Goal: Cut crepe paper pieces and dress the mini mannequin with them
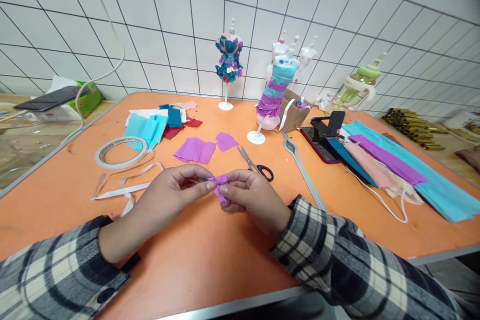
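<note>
A small gathered piece of purple crepe paper [221,180] is pinched between both hands above the orange table. My left hand [180,187] is closed, its thumb and fingertips on the paper's left edge. My right hand [253,195] grips the lower right part, thumb in front, with some of the paper hidden by the fingers. Just beyond the hands lie several flat purple paper pieces [195,150] and another purple piece [227,141]. Grey scissors with black handles [258,165] rest behind my right hand, their blades pointing away to the left.
A roll of white tape [122,152] and curled strips [122,190] lie left, near turquoise paper [148,130]. Two small dressed mannequins [228,57] [275,90] stand at the back. Right are a paper bag [294,112], a phone [318,144], long crepe sheets [420,170] and a bottle [356,87].
</note>
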The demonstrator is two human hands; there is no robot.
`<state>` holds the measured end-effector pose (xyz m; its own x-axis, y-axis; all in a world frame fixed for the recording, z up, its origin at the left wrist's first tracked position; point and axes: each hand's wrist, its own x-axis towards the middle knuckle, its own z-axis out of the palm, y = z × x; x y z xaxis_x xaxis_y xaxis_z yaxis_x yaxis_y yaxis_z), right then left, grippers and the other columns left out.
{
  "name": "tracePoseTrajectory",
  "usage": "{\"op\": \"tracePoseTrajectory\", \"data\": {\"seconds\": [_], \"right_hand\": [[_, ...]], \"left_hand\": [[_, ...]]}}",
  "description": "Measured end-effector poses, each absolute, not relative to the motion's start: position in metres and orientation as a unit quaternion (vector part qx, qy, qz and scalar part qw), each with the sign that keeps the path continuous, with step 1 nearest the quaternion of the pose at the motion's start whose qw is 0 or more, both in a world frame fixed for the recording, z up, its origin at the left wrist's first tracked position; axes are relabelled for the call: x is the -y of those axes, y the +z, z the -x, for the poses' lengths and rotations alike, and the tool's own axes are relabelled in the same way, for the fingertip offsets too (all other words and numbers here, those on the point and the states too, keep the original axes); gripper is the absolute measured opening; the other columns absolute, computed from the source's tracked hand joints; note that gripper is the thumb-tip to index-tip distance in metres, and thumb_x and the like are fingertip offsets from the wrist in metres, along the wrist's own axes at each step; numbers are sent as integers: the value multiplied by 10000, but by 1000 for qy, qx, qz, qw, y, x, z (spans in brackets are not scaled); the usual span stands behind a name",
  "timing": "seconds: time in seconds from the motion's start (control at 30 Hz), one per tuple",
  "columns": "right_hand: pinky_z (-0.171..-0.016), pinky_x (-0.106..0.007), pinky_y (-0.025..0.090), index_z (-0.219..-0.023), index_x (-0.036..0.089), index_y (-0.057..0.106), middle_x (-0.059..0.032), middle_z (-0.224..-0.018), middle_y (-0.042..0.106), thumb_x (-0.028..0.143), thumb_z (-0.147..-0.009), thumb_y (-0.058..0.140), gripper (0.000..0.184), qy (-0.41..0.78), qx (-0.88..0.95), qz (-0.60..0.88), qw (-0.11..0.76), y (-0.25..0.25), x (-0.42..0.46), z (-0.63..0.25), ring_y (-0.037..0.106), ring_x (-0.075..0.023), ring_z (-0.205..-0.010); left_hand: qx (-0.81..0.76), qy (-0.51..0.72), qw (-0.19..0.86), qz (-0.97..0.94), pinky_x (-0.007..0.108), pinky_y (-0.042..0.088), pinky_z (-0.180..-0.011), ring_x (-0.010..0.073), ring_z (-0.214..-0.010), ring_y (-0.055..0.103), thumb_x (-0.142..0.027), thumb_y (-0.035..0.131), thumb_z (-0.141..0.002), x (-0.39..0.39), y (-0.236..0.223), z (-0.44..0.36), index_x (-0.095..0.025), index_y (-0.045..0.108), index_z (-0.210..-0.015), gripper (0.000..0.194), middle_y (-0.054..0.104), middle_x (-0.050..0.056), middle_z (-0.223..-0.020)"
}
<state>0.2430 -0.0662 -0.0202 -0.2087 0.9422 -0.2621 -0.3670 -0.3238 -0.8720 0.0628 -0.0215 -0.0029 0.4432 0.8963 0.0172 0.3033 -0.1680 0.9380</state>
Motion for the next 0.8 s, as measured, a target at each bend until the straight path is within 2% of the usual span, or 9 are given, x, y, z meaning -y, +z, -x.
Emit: {"op": "tracePoseTrajectory", "data": {"seconds": [0.1,0.23,0.37,0.57,0.7,0.8], "right_hand": [[-636,-288,518,-829,170,649,10,-720,654,425,-561,890,441,688,355,441,455,-18,67,-243,609,-120,-661],[-640,-277,497,-853,183,645,-4,-805,664,434,-629,835,386,665,398,450,444,-17,68,-243,627,-139,-744],[-642,-261,450,-811,173,641,9,-733,643,384,-684,793,290,624,448,446,459,-21,66,-243,577,-105,-665],[-607,-256,415,-758,171,636,31,-659,609,349,-671,801,258,584,466,462,477,-24,61,-245,530,-96,-602],[-629,-260,423,-751,168,652,14,-690,617,333,-702,770,209,547,489,472,489,-25,59,-246,532,-106,-636],[-621,-260,419,-815,175,646,7,-742,615,335,-686,777,244,535,497,469,497,-27,60,-245,524,-114,-657]], "left_hand": [[-426,306,450,-722,286,510,-710,188,-725,658,-388,683,-777,21,-5,-62,-196,717,-746,197,742,26,-751],[-421,305,414,-747,287,505,-691,188,-702,652,-412,645,-799,20,-5,-61,-201,704,-734,228,734,19,-726],[-417,306,403,-755,289,513,-694,194,-703,661,-402,643,-786,19,-7,-60,-207,704,-729,212,740,18,-723],[-427,312,382,-758,298,530,-711,203,-727,673,-403,660,-773,21,-7,-62,-210,714,-740,203,752,32,-752],[-436,320,349,-765,307,532,-719,205,-718,667,-405,661,-763,22,-7,-63,-212,706,-721,203,746,33,-745],[-439,316,349,-765,311,528,-731,206,-726,669,-402,655,-761,23,-7,-63,-210,702,-723,201,744,32,-751]]}}
